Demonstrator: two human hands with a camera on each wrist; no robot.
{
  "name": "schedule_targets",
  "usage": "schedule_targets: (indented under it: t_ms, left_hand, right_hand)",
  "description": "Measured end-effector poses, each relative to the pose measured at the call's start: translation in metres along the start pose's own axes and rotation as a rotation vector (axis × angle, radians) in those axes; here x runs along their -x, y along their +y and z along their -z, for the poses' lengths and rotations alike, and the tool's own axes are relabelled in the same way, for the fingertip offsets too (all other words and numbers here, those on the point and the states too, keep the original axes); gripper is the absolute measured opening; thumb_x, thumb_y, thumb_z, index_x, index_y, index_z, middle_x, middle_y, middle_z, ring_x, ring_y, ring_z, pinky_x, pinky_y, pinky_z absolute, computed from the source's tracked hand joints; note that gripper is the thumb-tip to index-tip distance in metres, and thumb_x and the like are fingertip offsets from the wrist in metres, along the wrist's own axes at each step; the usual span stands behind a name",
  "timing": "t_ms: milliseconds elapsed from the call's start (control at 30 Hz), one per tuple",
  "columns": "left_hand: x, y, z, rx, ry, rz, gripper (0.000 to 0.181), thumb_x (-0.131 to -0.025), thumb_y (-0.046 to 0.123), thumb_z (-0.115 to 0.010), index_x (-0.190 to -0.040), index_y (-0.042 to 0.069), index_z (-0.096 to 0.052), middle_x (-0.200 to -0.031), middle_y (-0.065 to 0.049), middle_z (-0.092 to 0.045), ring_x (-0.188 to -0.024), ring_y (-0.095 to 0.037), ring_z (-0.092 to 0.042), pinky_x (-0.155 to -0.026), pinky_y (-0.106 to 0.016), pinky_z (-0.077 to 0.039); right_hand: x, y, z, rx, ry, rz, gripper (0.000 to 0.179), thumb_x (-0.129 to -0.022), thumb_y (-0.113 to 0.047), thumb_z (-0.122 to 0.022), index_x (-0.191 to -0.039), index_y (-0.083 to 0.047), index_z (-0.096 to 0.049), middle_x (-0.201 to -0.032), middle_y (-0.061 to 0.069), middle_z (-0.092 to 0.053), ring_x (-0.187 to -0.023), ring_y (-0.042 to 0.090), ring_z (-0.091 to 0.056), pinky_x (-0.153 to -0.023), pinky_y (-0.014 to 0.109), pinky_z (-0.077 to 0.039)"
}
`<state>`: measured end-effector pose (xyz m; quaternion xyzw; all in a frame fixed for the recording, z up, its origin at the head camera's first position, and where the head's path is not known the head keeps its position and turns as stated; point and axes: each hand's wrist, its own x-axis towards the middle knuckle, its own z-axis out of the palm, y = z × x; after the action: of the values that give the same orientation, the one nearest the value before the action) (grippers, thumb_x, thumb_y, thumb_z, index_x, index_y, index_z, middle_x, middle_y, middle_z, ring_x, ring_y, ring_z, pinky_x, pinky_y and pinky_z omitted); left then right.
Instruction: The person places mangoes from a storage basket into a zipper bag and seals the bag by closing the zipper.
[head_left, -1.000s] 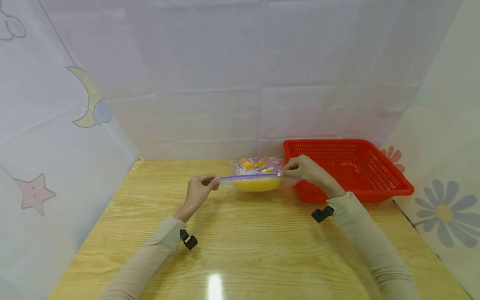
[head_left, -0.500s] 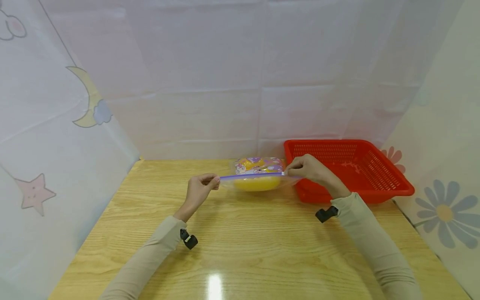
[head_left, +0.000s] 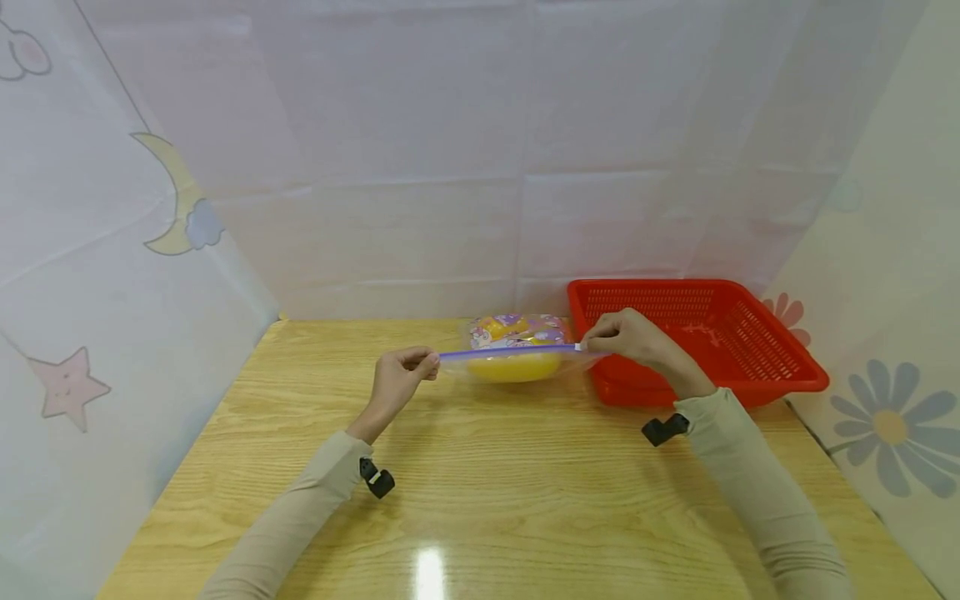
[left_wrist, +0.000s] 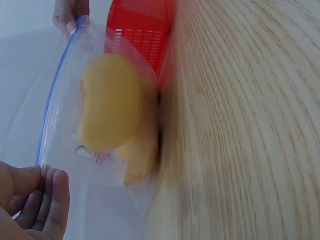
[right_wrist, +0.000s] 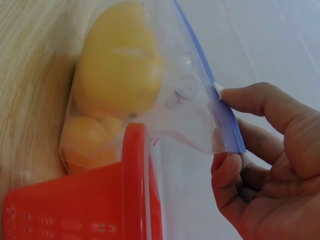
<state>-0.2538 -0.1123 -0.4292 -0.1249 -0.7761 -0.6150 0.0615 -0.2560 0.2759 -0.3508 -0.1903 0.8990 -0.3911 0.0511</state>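
A clear zip bag (head_left: 517, 364) with a purple-blue zip strip stands on the table, a large yellow mango (left_wrist: 111, 100) and smaller orange-yellow fruit (right_wrist: 90, 140) inside it. Cartoon print shows on its far side. My left hand (head_left: 405, 379) pinches the left end of the strip between thumb and fingers. At the other side, my right hand (head_left: 633, 346) pinches the small white slider (right_wrist: 218, 90) on the strip, close to the bag's right end. Between the two hands the strip is stretched nearly straight.
A red plastic basket (head_left: 780, 383) with slotted walls stands at the back right, right beside the bag and under my right hand. The wooden table (head_left: 480, 483) reaches back to a pale cloth wall (head_left: 412, 167); printed cloth hangs at both sides.
My right hand has moved to the right along the strip, and the white slider has gone with it toward the bag's right end. The left hand has stayed in place.
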Motion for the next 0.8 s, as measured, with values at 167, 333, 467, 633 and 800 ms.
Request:
schedule_targets:
  t_ms: [167, 333, 467, 633, 800]
  left_hand:
    - [0.0, -0.001, 0.0, 0.002, 0.003, 0.003, 0.024, -0.095, 0.012, -0.068, -0.109, -0.006, -0.072, -0.094, -0.019, -0.072, -0.084, -0.036, -0.07, -0.073, -0.03, -0.062]
    - [0.0, -0.002, -0.001, -0.01, 0.005, 0.006, 0.024, -0.095, 0.012, -0.068, -0.109, -0.006, -0.072, -0.094, -0.019, -0.072, -0.083, -0.034, -0.071, -0.072, -0.026, -0.062]
    - [0.001, 0.002, -0.001, -0.006, -0.002, 0.016, 0.025, -0.095, 0.011, -0.067, -0.111, -0.008, -0.07, -0.097, -0.023, -0.071, -0.086, -0.037, -0.07, -0.072, -0.026, -0.062]
    - [0.002, 0.008, 0.0, -0.004, -0.009, 0.021, 0.026, -0.096, 0.009, -0.065, -0.113, -0.011, -0.069, -0.098, -0.026, -0.07, -0.088, -0.041, -0.069, -0.072, -0.026, -0.061]
    - [-0.001, -0.002, -0.001, 0.01, 0.01, 0.007, 0.025, -0.095, 0.012, -0.068, -0.11, -0.007, -0.072, -0.094, -0.02, -0.072, -0.083, -0.032, -0.071, -0.077, -0.037, -0.062]
  right_hand:
    - [0.003, 0.003, 0.004, -0.007, 0.002, 0.001, 0.018, -0.092, -0.014, -0.072, -0.102, 0.0, -0.078, -0.094, 0.007, -0.068, -0.082, 0.021, -0.051, -0.074, 0.031, -0.047]
    - [0.006, 0.008, 0.009, -0.018, 0.001, 0.011, 0.016, -0.092, -0.013, -0.071, -0.101, -0.002, -0.079, -0.095, 0.008, -0.069, -0.085, 0.023, -0.055, -0.078, 0.033, -0.049]
    - [0.008, 0.011, 0.012, -0.025, 0.002, -0.003, 0.016, -0.093, -0.015, -0.071, -0.1, -0.003, -0.079, -0.096, 0.009, -0.069, -0.087, 0.025, -0.057, -0.081, 0.035, -0.05]
    - [0.012, 0.01, 0.014, -0.036, 0.002, -0.01, 0.017, -0.093, -0.013, -0.07, -0.102, -0.001, -0.078, -0.098, 0.009, -0.069, -0.088, 0.025, -0.056, -0.083, 0.036, -0.049]
    - [0.015, 0.01, 0.015, -0.024, -0.001, -0.01, 0.017, -0.094, -0.013, -0.069, -0.102, -0.001, -0.078, -0.097, 0.01, -0.068, -0.088, 0.027, -0.056, -0.082, 0.036, -0.051]
